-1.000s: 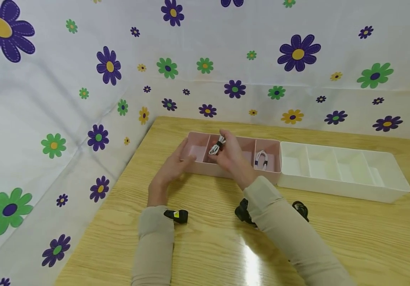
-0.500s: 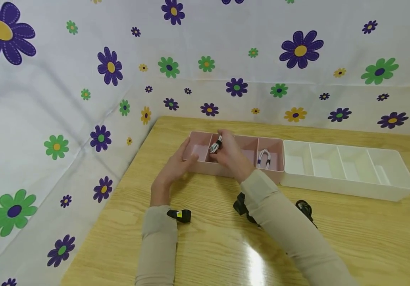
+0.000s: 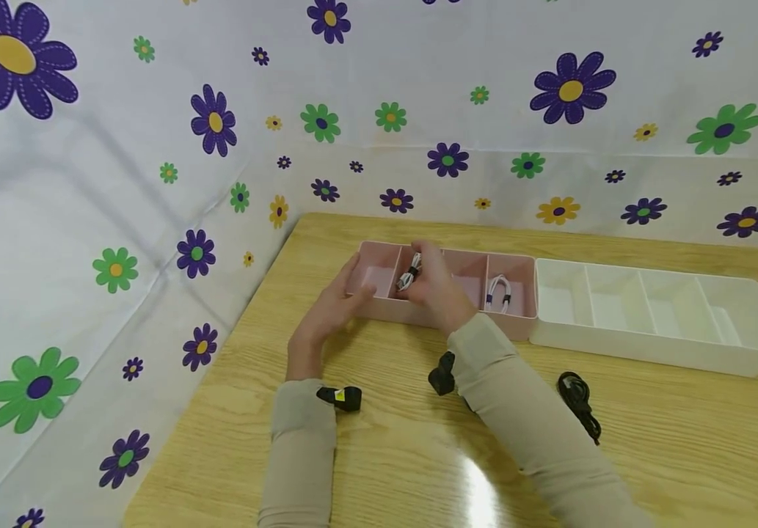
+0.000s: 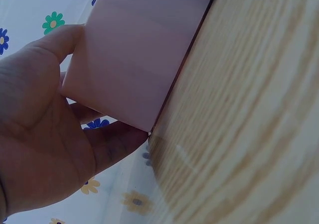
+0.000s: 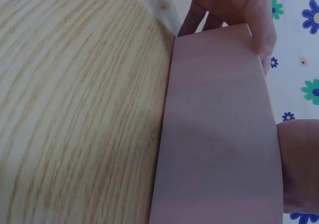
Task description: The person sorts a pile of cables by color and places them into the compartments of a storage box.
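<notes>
A pink organizer box with several compartments stands on the table. My left hand holds its left end, thumb at the front rim and fingers along the end wall; the left wrist view shows this hand at the box's corner. Inside the second compartment from the left, my right hand pinches a bundled white cable with a dark tie. In the right wrist view the box's front wall hides the right fingers and the cable. Another white cable, looped and tied, lies in the rightmost pink compartment.
A white divided organizer box stands against the pink box's right end. On the wooden table, a coiled black cable lies right of my right forearm. Flower-patterned cloth rises behind and to the left.
The white cable has turned slightly and sits lower in the second compartment with my right hand. My left hand keeps its place on the box. The head view has shifted a little left.
</notes>
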### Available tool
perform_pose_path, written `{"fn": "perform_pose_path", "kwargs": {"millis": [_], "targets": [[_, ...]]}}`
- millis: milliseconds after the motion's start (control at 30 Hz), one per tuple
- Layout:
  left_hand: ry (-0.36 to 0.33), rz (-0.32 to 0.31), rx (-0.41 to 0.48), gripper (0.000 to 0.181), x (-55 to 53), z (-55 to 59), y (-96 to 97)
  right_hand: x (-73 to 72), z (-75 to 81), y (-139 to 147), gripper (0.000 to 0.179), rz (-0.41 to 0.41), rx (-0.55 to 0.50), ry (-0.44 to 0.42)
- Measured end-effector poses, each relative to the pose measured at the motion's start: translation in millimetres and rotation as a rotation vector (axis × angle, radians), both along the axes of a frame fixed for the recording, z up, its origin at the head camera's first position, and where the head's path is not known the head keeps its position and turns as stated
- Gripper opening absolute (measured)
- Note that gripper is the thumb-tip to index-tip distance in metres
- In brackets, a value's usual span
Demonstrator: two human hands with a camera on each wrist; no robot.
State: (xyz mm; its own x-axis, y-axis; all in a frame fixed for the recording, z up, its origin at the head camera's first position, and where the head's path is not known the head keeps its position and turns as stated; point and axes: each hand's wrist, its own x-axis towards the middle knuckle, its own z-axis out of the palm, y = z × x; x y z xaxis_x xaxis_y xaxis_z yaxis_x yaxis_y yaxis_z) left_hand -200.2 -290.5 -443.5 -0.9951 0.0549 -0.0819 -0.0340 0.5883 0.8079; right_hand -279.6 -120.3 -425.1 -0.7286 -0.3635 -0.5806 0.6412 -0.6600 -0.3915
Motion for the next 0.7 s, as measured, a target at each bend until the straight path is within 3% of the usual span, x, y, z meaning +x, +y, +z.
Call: {"fn": "perform_pose_path", "kwargs": {"millis": [167, 367, 700], "targets": [[-0.008, 0.005, 0.012, 0.073, 0.6, 1.4, 1.1, 4.9, 8.0, 0.8, 0.051, -0.011, 0.006, -0.02], [-0.012, -0.001, 0.01, 0.073, 2.2, 0.6, 0.5, 6.3, 8.7, -0.9, 0.036, -0.052, 0.011, -0.046], [-0.016, 0.006, 0.028, 0.073, 1.2, 1.8, 1.6, 2.5, 5.9, -0.6, 0.046, -0.077, -0.001, -0.052]]}}
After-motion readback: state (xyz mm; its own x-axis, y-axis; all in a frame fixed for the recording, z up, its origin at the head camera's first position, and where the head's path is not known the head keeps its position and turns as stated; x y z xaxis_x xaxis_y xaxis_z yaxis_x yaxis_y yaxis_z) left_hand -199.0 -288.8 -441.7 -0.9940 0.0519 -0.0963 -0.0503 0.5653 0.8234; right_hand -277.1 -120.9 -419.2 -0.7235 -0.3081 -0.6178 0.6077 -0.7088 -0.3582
